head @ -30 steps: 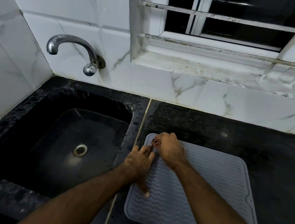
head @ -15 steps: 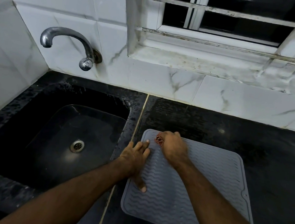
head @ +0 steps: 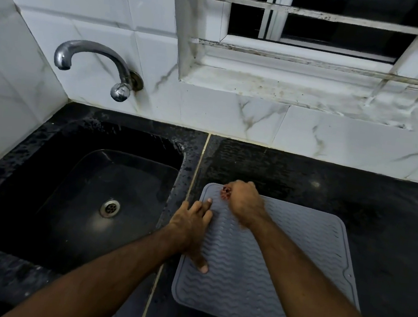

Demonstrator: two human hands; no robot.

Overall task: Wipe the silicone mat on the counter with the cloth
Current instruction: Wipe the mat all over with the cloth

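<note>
The grey silicone mat [head: 268, 269] lies flat on the black counter [head: 378, 216], just right of the sink [head: 81, 196]. The left hand [head: 191, 228] rests on the mat's left edge, its fingers [head: 207, 205] straight and its thumb spread toward the near side. Just beyond those fingertips, the right hand [head: 243, 204] curls tight around a small reddish cloth [head: 224, 193] at the mat's far-left corner.
</note>
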